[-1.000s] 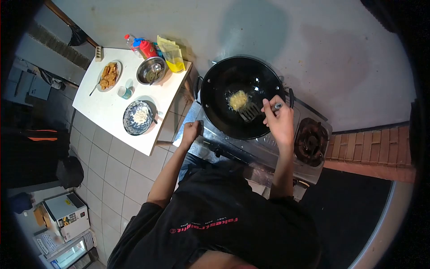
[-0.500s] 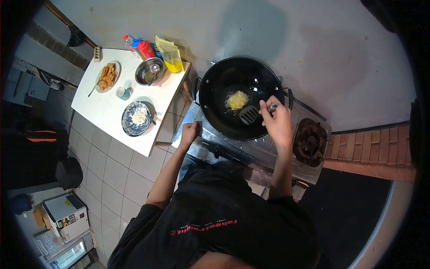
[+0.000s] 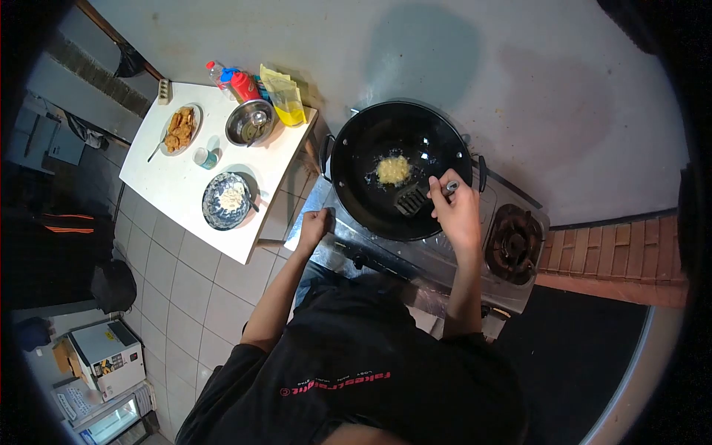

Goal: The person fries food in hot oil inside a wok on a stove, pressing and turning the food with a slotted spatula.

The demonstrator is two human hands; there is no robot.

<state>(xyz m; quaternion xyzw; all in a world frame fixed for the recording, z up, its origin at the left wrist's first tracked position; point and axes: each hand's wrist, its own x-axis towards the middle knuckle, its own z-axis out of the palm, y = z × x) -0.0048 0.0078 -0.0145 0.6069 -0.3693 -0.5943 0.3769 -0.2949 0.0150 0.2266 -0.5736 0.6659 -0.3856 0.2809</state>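
Observation:
My right hand [image 3: 457, 215] is closed around the handle of a black slotted spatula [image 3: 411, 201]. The spatula's head is low inside a large black wok [image 3: 356, 194], on the near right side of a yellow piece of frying food [image 3: 394, 170]. A small gap shows between the spatula and the food, and oil bubbles around the piece. My left hand [image 3: 314, 225] forms a fist at the left end of the metal gas stove [image 3: 347, 236], away from the wok, with no object visible in it.
Left of the stove, a white table [image 3: 174, 194] bears a plate of fried pieces [image 3: 180, 130], a steel bowl [image 3: 239, 122], a patterned bowl with white batter [image 3: 222, 216], a cup [image 3: 205, 157], bottles and a yellow pouch [image 3: 284, 95]. A second burner [image 3: 513, 243] is at right.
The spatula's head has tilted and shifted slightly within the wok, staying near the food. My left hand remains a fist by the stove. The whole view has dropped slightly.

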